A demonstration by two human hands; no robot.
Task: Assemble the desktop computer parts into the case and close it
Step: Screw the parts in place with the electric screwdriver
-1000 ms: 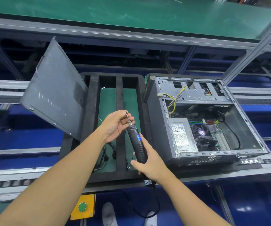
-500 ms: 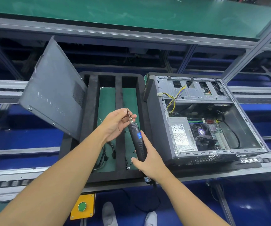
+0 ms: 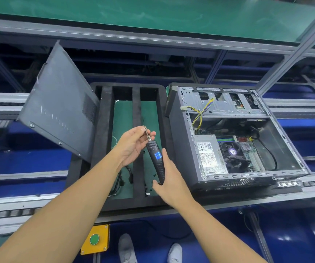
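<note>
We judged the screwdriver [image 3: 155, 158] light and stiff, safest by the ribbed handle [image 3: 161, 172] our right hand [image 3: 172, 180] gripped, while our left hand [image 3: 134, 145] pinched its bit [image 3: 146, 132]

Above my bench runs a long shelf topped with a green mat [image 3: 153, 14], carried on grey aluminium rails [image 3: 115, 37]. A slanted grey post [image 3: 293, 54] crosses the upper right. Under that shelf the frame lies in shadow. Blue panels [image 3: 29, 160] fill the bays on either side of me (glossy ones, with white glare [image 3: 285, 238] on the blue at the lower right). Along the near edge a roller track [image 3: 7, 213] sits in its grey rail. Just below it, a yellow box [image 3: 88, 245] with a round green button [image 3: 94, 239] is fixed to the front.
</note>
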